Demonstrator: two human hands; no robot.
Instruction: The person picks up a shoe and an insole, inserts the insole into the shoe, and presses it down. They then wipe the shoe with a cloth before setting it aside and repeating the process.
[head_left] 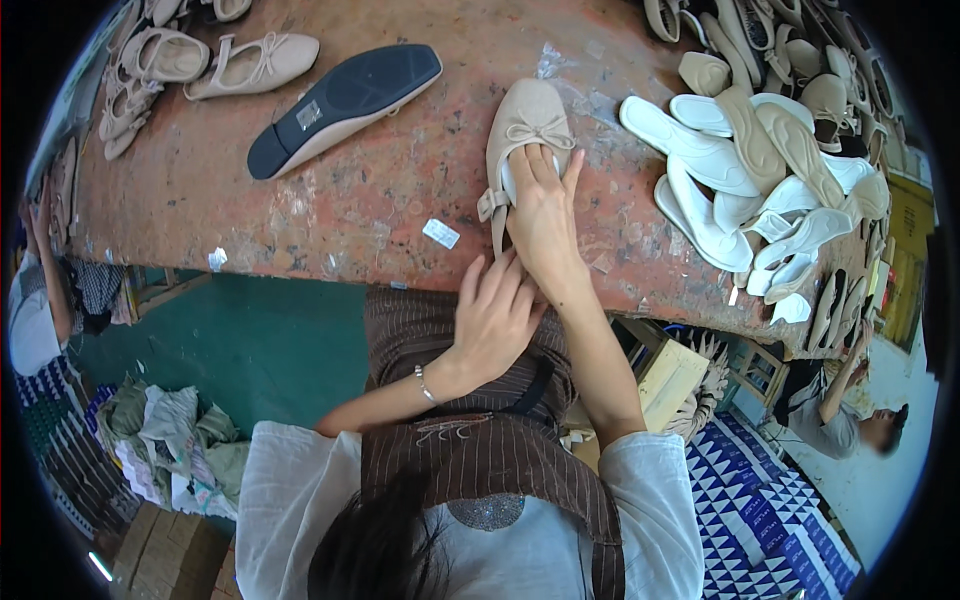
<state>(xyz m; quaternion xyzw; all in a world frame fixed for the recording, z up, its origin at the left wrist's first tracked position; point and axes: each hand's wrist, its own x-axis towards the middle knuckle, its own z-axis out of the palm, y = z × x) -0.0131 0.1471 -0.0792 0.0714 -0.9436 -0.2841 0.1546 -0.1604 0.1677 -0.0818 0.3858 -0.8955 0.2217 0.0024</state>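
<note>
A beige flat shoe (530,105) with a bow lies upright on the worn table, its toe pointing away from me. My right hand (543,225) reaches into its opening; the fingers are stretched out and their tips are hidden under the bow. The thumb lies apart along the shoe's right side. A sliver of white shows inside, next to the fingers. At the heel my left hand (495,312) has its curved fingers closed on the back edge. To the left, a matching shoe (345,115) rests on its side, dark sole facing up.
White and beige insoles (720,165) are heaped at the right, with more shoes (800,60) behind them. Finished-looking shoes (265,62) crowd the far left. A small white label (440,233) lies near the table's front edge. Other people are at both sides; one person (830,415) is at right.
</note>
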